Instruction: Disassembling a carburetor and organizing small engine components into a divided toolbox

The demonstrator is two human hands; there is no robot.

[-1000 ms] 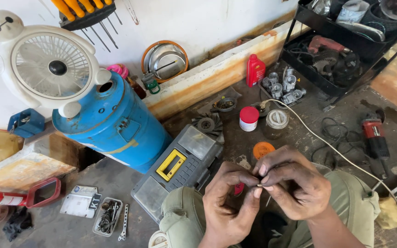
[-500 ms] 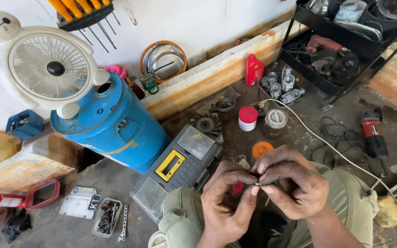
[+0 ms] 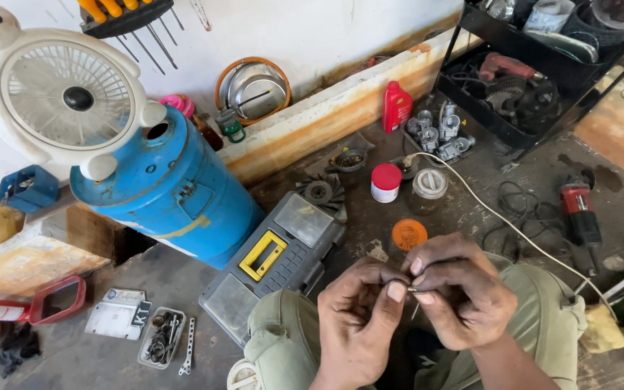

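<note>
Both hands together over lap: left hand [image 3: 359, 325] and right hand [image 3: 464, 296] fingers pinching tiny metal part [image 3: 412, 289], grey toolbox [image 3: 276, 263] just beside.

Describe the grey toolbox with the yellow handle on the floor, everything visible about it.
The toolbox is a grey plastic case with a yellow handle set in the middle of its lid and clear-lidded compartments at both ends. It lies flat and closed on the dusty concrete floor, set diagonally. Its upper edge sits right by the blue cylinder; whether they touch is unclear. Its lower corner is hidden behind the person's knee. Neither hand touches it.
</note>
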